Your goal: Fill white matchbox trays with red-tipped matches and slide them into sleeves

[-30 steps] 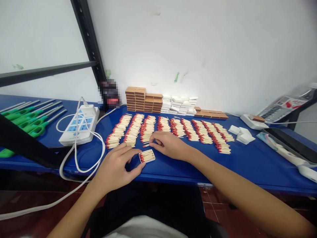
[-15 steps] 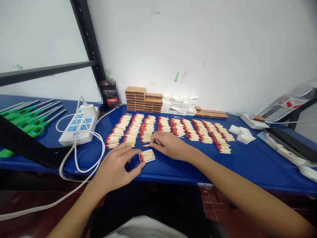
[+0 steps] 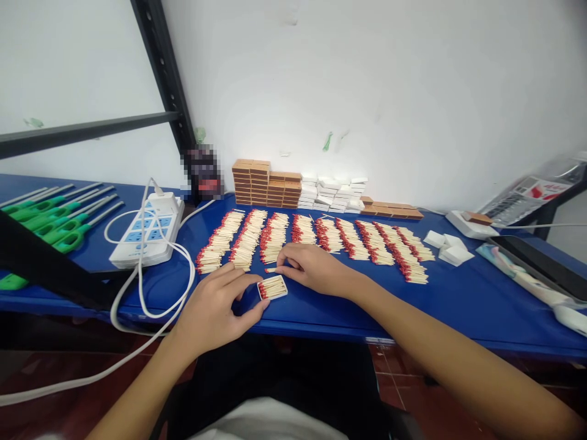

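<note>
A small white matchbox tray filled with red-tipped matches lies near the front edge of the blue table. My left hand grips the tray's left side between thumb and fingers. My right hand rests just behind the tray, its fingertips pinched on a few loose matches at the near end of a row. Several rows of red-tipped matches are laid out across the table behind both hands.
Stacks of brown matchbox sleeves and white trays stand by the wall. A white power strip with looping cable lies left, green-handled tools beyond it. More white trays and a phone lie right.
</note>
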The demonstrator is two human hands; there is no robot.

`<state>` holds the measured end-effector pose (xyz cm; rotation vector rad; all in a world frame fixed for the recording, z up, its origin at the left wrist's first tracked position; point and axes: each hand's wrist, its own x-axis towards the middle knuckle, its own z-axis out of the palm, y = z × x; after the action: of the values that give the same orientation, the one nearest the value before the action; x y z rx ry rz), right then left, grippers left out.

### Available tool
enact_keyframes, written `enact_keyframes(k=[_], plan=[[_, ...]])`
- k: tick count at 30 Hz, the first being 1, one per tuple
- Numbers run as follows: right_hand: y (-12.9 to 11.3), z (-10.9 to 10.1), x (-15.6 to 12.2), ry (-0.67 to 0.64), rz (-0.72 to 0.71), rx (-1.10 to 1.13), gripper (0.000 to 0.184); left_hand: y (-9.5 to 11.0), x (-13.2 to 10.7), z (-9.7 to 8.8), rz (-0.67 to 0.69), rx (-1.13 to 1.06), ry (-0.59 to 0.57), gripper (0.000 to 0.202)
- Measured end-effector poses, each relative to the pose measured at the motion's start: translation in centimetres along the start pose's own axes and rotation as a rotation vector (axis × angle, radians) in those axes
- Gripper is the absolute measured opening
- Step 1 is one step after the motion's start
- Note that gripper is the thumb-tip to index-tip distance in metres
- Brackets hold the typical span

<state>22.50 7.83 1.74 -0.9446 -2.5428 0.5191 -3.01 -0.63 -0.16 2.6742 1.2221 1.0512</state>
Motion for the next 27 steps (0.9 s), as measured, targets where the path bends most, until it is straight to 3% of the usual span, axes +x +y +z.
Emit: enact_keyframes(k=[15,20,27], plan=[[0.3,-0.1,0.0,-0.032,0.023,0.001,0.014,0.0,0.2,0.1,0.005,-0.002,-0.001,0.017],[-0.8,-0.9,-0.3,-0.001,-0.002,0.085,0.015,-0.1,0.1,0.1,0.003,0.001,0.002,0.017],[-2.1,-1.2,-1.0,-0.15,-0.053,0.151,0.009,-0.1,0.1,0.1,-0.004,-0.01,-0.006,0.017]])
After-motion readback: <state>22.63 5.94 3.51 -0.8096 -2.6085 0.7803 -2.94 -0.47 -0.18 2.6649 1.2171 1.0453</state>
